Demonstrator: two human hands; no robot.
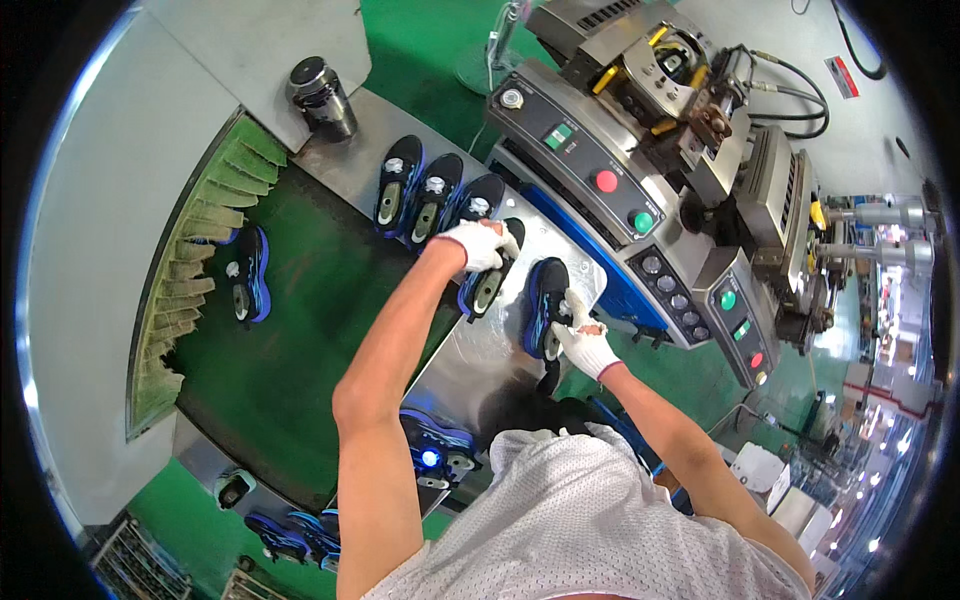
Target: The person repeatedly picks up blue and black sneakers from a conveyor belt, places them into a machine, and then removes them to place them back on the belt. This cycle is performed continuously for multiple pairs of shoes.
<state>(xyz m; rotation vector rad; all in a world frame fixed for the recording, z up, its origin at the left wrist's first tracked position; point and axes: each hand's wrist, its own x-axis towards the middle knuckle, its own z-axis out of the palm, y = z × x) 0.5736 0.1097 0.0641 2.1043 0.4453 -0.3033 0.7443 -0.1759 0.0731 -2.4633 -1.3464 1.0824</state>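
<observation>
My left hand (482, 246), in a white glove, has its fingers curled over a black sneaker (487, 290) with a blue-purple sole and a pale grey-green insert in its opening. To its right, a second black sneaker (543, 295) stands on the metal ledge (450, 375). My right hand (585, 338), gloved in white too, grips this one at its side, the thumb up near the laces. Three more such sneakers, one of them the leftmost sneaker (399, 185), are lined up left of my left hand. Fingertips of both hands are partly hidden.
A green conveyor belt (300, 370) carries one sneaker (249, 275) beside a bristly green curtain (215, 250). Beyond the ledge stands a machine with a button panel (590, 165). A steel flask (323, 98) is at the far left. More shoes (440, 445) lie near my body.
</observation>
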